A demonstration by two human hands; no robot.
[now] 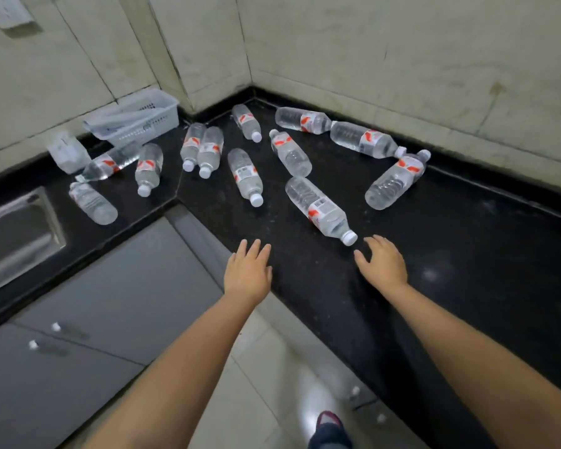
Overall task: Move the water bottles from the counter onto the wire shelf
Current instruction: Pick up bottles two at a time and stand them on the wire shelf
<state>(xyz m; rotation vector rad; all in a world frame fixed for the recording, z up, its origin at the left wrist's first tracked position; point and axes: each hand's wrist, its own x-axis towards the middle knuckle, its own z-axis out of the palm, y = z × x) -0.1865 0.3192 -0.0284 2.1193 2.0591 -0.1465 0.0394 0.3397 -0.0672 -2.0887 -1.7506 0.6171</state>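
Water bottles [318, 207]: I count roughly a dozen, all lying on their sides, scattered across the black counter [467, 254] in the corner, none upright, none moved yet by the look of it. Closest one lies diagonal, white cap toward me, just ahead of my right hand [382, 262]. Both hands empty: right hand hovers over the counter with fingers spread and slightly curled, cap near the fingertips but not touching as far as I can see; left hand [248, 273] flat, fingers together and extended, over the counter edge. Handling guess: they look full, clear thin plastic, so moderately heavy, walls will flex under squeeze, round bodies will roll if nudged. I'd wrap the mid-body at the label band, not the cap end; ribbed section should give decent grip. Two bottles left of centre [201, 150] lie touching side by side, so lifting one may roll the other. Not visible: the wire shelf, nowhere in frame, so carry path unknown. Leftmost bottle [93, 204] sits near the sink [13, 234] edge. White basket [133, 121] at the back wall holds something I can't make out. Label text is too blurred to read.
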